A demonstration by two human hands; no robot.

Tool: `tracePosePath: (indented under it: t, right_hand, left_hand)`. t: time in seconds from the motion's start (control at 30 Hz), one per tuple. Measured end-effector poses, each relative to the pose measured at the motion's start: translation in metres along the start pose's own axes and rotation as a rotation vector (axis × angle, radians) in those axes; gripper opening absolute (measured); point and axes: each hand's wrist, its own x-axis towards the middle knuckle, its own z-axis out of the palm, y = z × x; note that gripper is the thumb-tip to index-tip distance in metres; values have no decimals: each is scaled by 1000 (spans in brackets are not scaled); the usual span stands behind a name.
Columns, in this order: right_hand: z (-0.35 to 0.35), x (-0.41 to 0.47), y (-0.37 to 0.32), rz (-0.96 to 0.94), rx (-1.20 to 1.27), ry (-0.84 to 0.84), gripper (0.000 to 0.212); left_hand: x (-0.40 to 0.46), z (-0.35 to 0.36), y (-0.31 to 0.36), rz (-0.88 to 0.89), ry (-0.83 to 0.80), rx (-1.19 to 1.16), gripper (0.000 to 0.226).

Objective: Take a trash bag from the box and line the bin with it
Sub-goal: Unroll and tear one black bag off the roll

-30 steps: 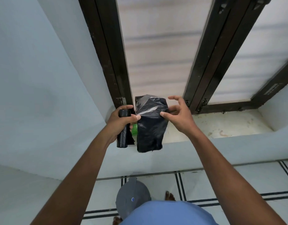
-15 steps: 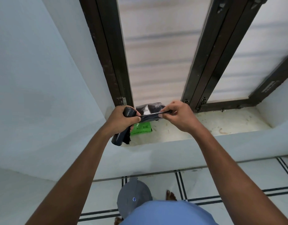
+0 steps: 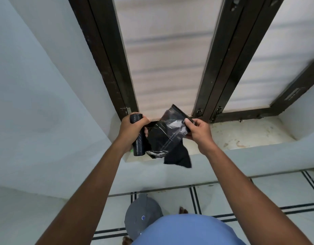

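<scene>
My left hand (image 3: 132, 129) grips a black roll of trash bags (image 3: 138, 138), held upright over the left end of the window sill. My right hand (image 3: 198, 132) pinches the upper corner of a folded black trash bag (image 3: 167, 137) that slants between the two hands, its lower end hanging loose past the sill edge. Whether the bag still joins the roll is hidden behind my left hand. The green box is almost fully covered by the roll, with only a green sliver (image 3: 130, 150) showing. A grey bin lid (image 3: 143, 213) shows on the floor below, partly behind my blue shirt.
The white window sill (image 3: 244, 137) runs to the right under a dark-framed window (image 3: 211, 82). A pale wall stands close on the left. The tiled floor (image 3: 223, 197) with dark lines lies below, with bare toes (image 3: 183, 210) beside the bin.
The bag was pulled taut and flat between both hands half a second ago. Now my right hand has shifted right and the bag hangs slanted and looser, its lower end dangling.
</scene>
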Motion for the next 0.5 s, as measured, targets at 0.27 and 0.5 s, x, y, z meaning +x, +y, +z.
tracePosePath:
  t: [0.27,0.5]
  right_hand:
    - [-51,68,90,256,-71,306,18]
    - [-58,59,90,-129,-809,393,59]
  left_hand:
    - [11,32,-34,-74,5,-45,14]
    - [12,62,-46,-123,17,-102,18]
